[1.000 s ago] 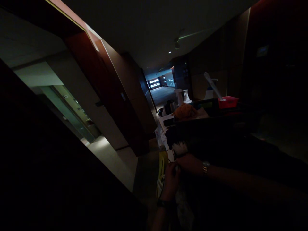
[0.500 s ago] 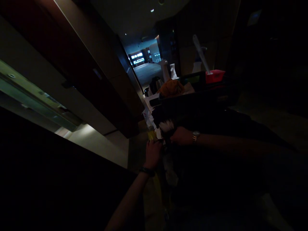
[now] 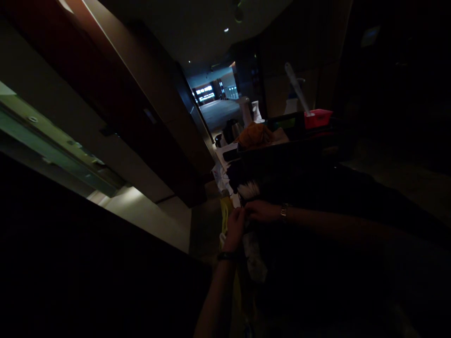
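Fingers of the left hand [image 3: 235,228] and right hand [image 3: 260,211] meet at the edge of a dark cart [image 3: 299,155], pinched narrow around something too dim to identify; what they grip cannot be told. A pale bundle [image 3: 248,190] sits just above them at twelve o'clock, and a whitish bag [image 3: 254,253] hangs below at six. Up at one o'clock lie an orange cloth [image 3: 255,135], a kettle [image 3: 230,131], spray bottles [image 3: 256,111] and a red box [image 3: 317,118]. A yellow thing [image 3: 224,211] hangs at nine o'clock.
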Demonstrator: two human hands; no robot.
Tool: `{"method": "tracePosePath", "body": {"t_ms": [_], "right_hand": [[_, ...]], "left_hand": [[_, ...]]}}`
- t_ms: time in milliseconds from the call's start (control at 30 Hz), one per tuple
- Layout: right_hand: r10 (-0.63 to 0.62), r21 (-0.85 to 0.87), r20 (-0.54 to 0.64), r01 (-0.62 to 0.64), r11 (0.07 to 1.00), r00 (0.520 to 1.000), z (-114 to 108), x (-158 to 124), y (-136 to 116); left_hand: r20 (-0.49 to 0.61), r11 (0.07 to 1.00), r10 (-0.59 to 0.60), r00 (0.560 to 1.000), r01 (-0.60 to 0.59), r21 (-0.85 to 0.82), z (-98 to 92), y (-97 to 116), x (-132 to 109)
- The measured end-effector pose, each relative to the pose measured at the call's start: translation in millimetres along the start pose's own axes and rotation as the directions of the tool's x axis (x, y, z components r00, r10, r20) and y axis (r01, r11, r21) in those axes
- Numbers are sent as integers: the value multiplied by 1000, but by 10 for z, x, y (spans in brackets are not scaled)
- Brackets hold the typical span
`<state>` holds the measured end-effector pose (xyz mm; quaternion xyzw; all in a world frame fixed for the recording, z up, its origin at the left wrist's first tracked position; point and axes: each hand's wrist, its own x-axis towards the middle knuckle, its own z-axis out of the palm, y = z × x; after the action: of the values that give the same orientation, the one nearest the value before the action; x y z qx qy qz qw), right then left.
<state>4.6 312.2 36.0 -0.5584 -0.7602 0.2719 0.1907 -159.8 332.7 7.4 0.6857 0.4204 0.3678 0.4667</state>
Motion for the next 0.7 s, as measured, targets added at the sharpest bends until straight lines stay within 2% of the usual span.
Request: {"method": "tracePosePath", "body": {"t_ms": [67,133,200,267,333,400,467,567,700], "right_hand": [[8,-145,-31,-13,989,999,41,-30,-23],[29,-152,-54,-37,988,998,78,-57,-38],[42,-94,-78,-49,994,996,104,-71,-43],[50,-28,-98,-53,998,994,117,-66,-40],[60,52,-121,-54,997,991,112,-44,-24],[69,174,-110,-50,984,992,88,-14,19],[69,316,-30,-56,947,997,49,11,95],[-7,456,95,-37,889,995,-1,29,247],[-53,422,115,0,907,992,14,33,356]], "left_hand": [[-46,997,66,997,-63,51,51,29,9],[-85,993,118,989,-117,19,58,-22,-14],[-96,985,171,981,-170,13,40,-98,-51],[-46,976,194,980,-188,112,20,-140,-73],[-2,964,154,988,-150,221,10,-126,-81],[-33,961,132,991,-119,249,15,-80,-98],[-70,977,146,987,-133,170,38,-43,-143],[-86,991,135,987,-136,-10,107,-60,-238],[-66,995,13,998,-19,-96,196,-167,-246]]}}
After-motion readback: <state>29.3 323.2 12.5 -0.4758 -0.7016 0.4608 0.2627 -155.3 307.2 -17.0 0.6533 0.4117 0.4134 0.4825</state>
